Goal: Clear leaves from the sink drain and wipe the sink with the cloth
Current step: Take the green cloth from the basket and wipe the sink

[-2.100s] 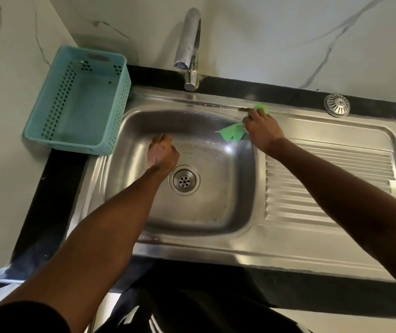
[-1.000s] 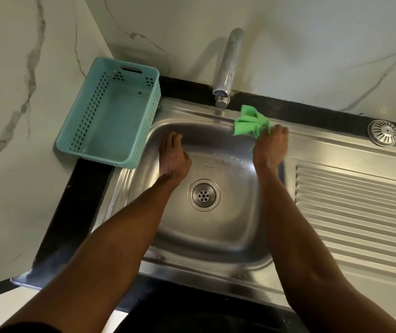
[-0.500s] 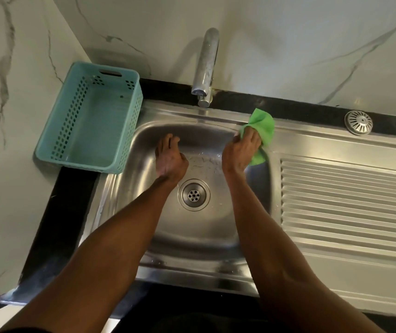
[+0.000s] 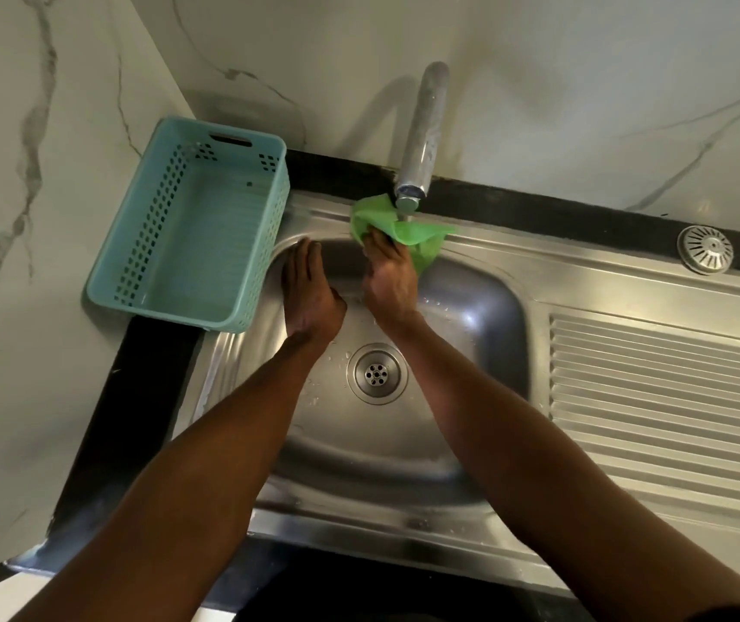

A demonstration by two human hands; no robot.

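From the head view, we've got the right hand (image 4: 388,287) bunched around the green cloth (image 4: 397,226), rubbing the back rim of the sink (image 4: 471,307) right under the tap (image 4: 422,141). Left hand (image 4: 309,296) lies flat, fingers straight, on the basin's back wall, holding nothing. Drain (image 4: 377,373) looks leaf-free, just droplets around it. We'd say keep the cloth pressed flat and drag it along the seam so it soaks up water, not smears it. Steel is smooth and shiny with a ribbed drainboard (image 4: 668,410); perforated teal plastic basket (image 4: 193,222) sits on the black surface (image 4: 134,397) just beside it
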